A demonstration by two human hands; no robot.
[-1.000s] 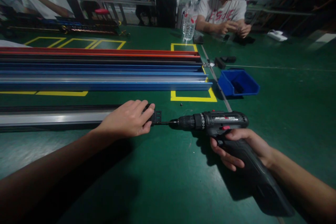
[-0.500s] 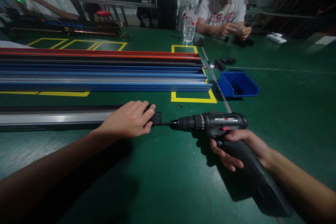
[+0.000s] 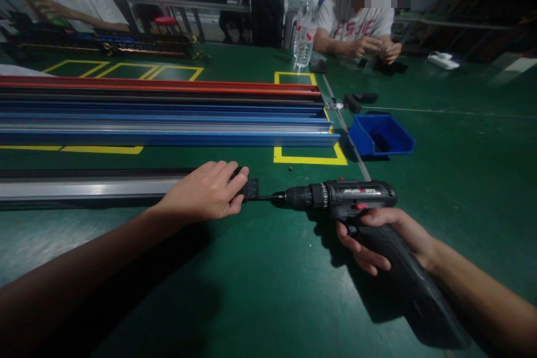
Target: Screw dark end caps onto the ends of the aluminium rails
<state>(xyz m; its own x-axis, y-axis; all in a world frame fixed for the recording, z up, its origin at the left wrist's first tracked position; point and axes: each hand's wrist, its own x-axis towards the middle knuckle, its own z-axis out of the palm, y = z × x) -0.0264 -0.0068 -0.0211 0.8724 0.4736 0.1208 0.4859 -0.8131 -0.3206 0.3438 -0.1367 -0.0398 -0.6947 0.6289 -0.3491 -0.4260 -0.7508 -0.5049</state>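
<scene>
Since half a second ago I see almost no change. My left hand still lies closed over the end of the silver rail, fingertips against the black end bracket. My right hand stays wrapped tight round the grip of the cordless drill, its bit still meeting the bracket. Only a person's arm at far left has shifted.

The drill's top plate carries red and white print that is too small for me to read. Red lettering on a co-worker's white T-shirt is partly hidden.

On the green table, stacked blue and red profiles lie beyond the rail. A blue bin sits just right of them, and a water bottle stands farther back.
</scene>
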